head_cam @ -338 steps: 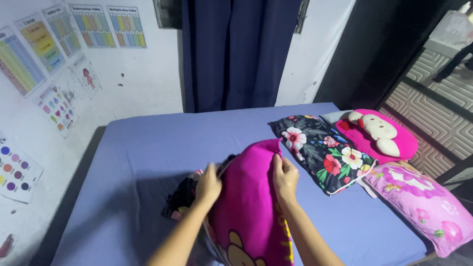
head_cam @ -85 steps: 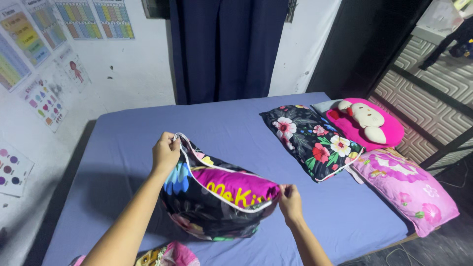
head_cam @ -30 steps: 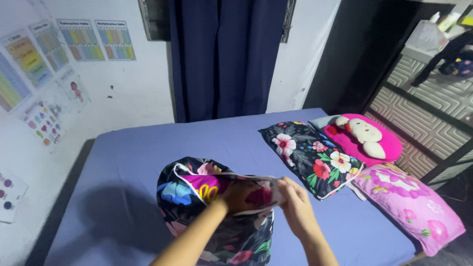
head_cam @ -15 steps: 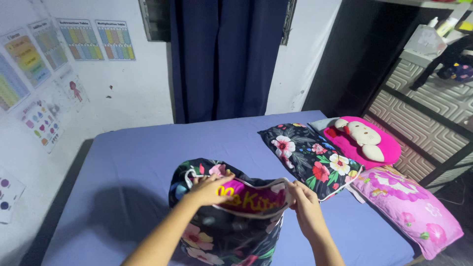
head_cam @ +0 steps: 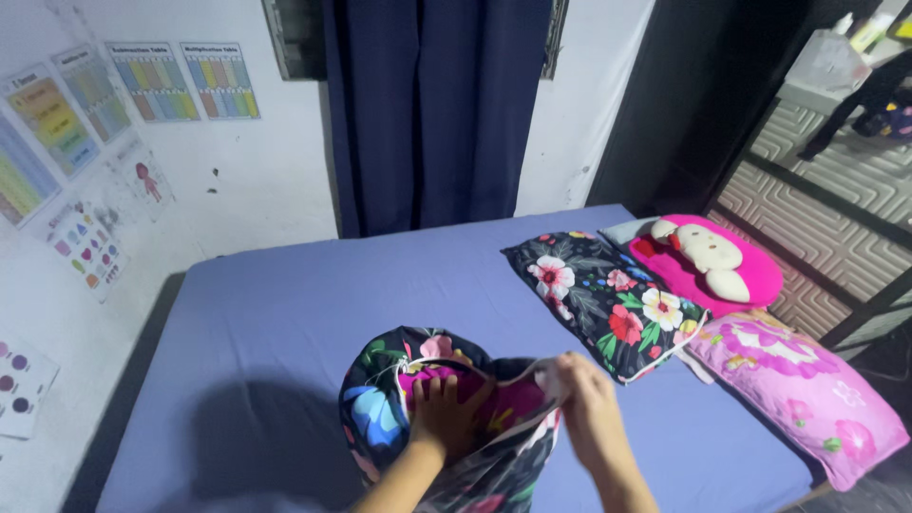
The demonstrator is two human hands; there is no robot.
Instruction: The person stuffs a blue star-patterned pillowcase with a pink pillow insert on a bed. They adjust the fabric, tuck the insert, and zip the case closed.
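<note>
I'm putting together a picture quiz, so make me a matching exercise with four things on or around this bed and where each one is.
Things:
1. left hand
2. right hand
3. floral pillow
4. pale pink flowered pillow

Places:
A. at the bed's right edge, nearest the camera
B. pinching the rim of the floral pillowcase
C. flat on the purple sheet, beside the bright pink plush pillow
D. pushed into the pillowcase opening, against the magenta pillow

Pairs: 1-D, 2-B, 3-C, 4-A
</note>
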